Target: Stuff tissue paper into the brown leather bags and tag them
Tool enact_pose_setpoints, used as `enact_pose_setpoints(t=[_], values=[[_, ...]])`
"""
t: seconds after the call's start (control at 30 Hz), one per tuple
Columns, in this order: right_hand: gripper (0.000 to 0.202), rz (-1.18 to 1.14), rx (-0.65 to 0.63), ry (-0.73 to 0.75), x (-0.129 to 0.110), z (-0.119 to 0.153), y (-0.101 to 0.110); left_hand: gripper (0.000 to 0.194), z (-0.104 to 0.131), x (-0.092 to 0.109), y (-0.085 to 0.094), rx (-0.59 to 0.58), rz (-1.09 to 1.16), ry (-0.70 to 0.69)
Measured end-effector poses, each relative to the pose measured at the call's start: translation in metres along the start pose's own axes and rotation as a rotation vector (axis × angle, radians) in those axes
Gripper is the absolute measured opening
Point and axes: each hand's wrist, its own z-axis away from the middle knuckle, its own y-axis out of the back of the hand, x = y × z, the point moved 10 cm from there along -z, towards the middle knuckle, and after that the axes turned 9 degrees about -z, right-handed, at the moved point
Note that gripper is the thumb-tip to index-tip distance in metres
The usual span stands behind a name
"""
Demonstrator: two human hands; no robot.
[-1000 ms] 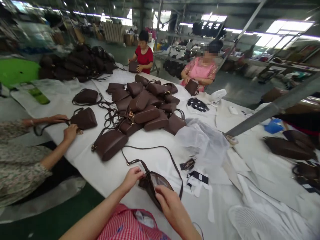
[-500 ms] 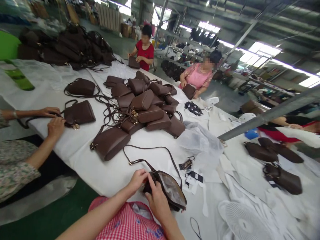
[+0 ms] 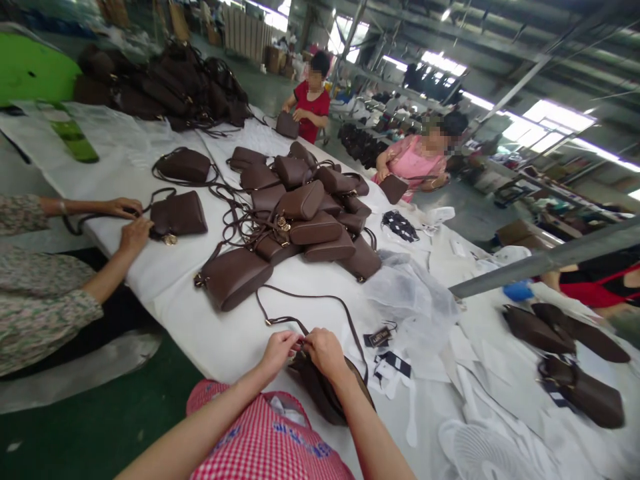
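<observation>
Brown bag lies at the near edge of the white surface, right in front of the person in the red checked top. Both hands meet at the top end of it — the left hand and the right hand sit side by side, almost touching. Their fingers are curled in tight and pinch something small at the bag's top, where the strap joins it; I cannot tell just what the little part is. The bag's long side runs away from the hands, down and to the right, toward the person's body. So the bag hangs just below the fingers, and both hands are equally close to it. The strap loops out in a big curve over the surface, toward the pile of brown bags in the middle. Small dark tags lie just right of the hands. Across to the left, another person's hands rest by one more bag.
</observation>
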Motion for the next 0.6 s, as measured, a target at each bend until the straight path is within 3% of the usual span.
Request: enact_pose_setpoints(t=[0.17, 0.6], values=[[0.019, -0.004, -0.036, 0.014, 0.009, -0.005, -0.014, 0.033, 0.001, 0.000, -0.004, 0.016, 0.051, -0.006], [0.021, -0.108, -0.043, -0.006, 0.025, -0.008, -0.019, 0.014, -0.001, -0.001, -0.013, 0.045, 0.115, -0.030]])
